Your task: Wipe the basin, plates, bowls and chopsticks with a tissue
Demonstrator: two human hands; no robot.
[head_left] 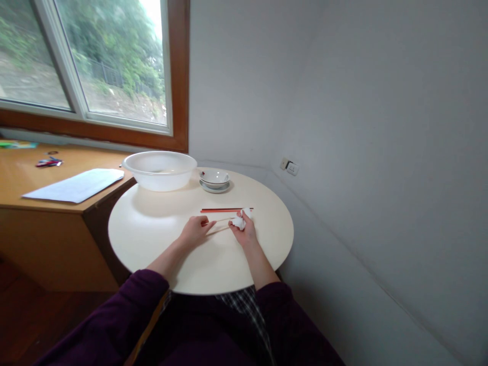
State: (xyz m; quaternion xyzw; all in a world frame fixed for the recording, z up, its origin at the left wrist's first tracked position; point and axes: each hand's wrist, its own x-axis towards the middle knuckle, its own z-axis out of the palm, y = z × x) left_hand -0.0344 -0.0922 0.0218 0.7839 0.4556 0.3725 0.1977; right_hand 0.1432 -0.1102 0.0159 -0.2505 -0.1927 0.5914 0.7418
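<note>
Dark purple sleeves (125,300) are worn, pushed back from the forearms; plaid fabric (244,305) is seen beneath.

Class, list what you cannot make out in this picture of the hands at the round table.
Head view, each:
Far end of the pale stick: wrapped in the white wad in the right hand.
Grip of the left hand: hidden by its own back.
Contents of the small bowl: hidden by its rim.
Coloured bits on the desk: too small.

White cloth (238,222) and basin (159,172), pale chopstick (221,220), red chopsticks (223,209), purple sleeves (125,305), checked trousers (244,305).
</note>
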